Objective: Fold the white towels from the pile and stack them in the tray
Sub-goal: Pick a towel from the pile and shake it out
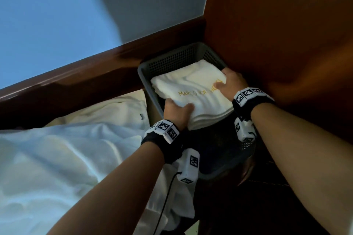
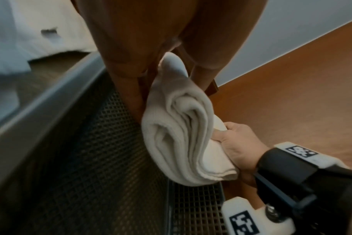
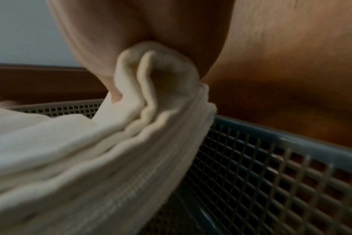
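Both hands are on the folded white towel with gold lettering, holding it at the grey mesh basket that serves as the tray. The left hand pinches the near-left corner, thumb on top and fingers tucked under the layers. The right hand grips the far-right edge, fingers curled over the top; in the right wrist view the layered edge is bunched tight against the palm. Both forearms reach forward and slightly down from the near side, roughly parallel, wrists about level with the basket rim.

The towel sits tilted: its far end is down inside the basket, its near end hangs above the open dark interior. I can't tell whether it rests on other towels underneath.

It's pretty tight in there. The basket is jammed into a corner, with a dark wooden rail running behind it on the left and a tall wooden panel right up against its right side, so the right hand has barely any room between towel and panel. In the left wrist view the left basket wall runs close beside the fingers. The open side is the near one, where the arms come in.

To the left of the basket, rumpled white linen lies in a heap, reaching up to the basket's near-left edge
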The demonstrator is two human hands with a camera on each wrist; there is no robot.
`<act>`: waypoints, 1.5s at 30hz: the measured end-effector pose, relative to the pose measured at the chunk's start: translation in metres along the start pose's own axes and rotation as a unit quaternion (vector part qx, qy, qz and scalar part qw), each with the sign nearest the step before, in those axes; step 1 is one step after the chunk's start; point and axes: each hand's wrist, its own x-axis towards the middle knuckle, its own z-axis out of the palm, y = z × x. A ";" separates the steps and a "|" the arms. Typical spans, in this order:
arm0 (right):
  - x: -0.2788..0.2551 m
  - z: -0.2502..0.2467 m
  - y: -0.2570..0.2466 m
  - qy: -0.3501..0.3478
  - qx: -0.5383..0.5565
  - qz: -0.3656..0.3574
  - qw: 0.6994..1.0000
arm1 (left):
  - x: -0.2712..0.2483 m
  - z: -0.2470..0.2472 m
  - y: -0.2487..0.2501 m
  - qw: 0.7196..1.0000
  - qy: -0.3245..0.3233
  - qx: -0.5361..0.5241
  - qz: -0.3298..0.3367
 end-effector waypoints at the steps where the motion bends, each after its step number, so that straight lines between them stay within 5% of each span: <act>1: 0.002 0.004 0.006 -0.010 -0.003 0.008 1.000 | 0.000 0.004 -0.003 1.000 -0.005 0.004 -0.016; 10: -0.025 0.023 0.046 -0.077 -0.082 0.078 0.991 | -0.022 0.008 -0.013 0.983 -0.117 0.066 -0.126; 17: -0.059 0.004 0.035 -0.047 -0.119 0.083 0.988 | -0.037 -0.028 0.000 0.994 -0.089 0.043 -0.047; 22: -0.098 -0.008 -0.019 -0.030 -0.086 0.038 0.995 | -0.083 -0.087 0.018 0.982 -0.087 0.138 0.092; 27: -0.162 -0.001 -0.116 0.007 -0.018 -0.046 0.999 | -0.147 -0.187 0.027 0.937 -0.033 0.248 0.244; 31: -0.240 0.015 -0.208 0.062 0.026 -0.153 0.986 | -0.206 -0.291 0.007 0.909 0.038 0.289 0.298; 39: -0.418 0.113 -0.380 -0.008 0.052 -0.330 0.942 | -0.307 -0.521 -0.099 0.894 0.155 0.346 0.238; 45: -0.493 0.177 -0.479 -0.056 0.013 -0.435 0.899 | -0.347 -0.658 -0.157 0.869 0.261 0.381 0.179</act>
